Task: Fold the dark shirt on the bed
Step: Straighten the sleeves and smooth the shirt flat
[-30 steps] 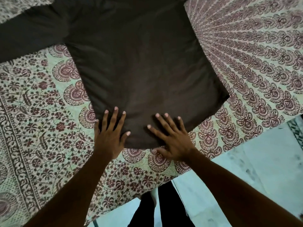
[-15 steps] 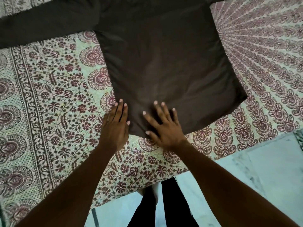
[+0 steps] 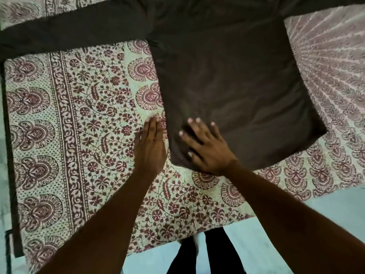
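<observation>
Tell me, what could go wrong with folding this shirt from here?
The right hand presses flat on the dark shirt near its lower left corner, so sliding could drag the thin cloth into new creases. The left hand lies on the patterned bedsheet beside the hem, holding nothing, so that edge may shift. The long sleeve lies spread out and could bunch if folded carelessly.

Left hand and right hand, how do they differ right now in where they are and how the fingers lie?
The left hand lies on the patterned bedspread, just beside the dark shirt, while the right hand rests on the shirt's near left corner. The left hand's fingers are held together and straight; the right hand's fingers are spread apart. Both are flat, palm down, and grip nothing.
</observation>
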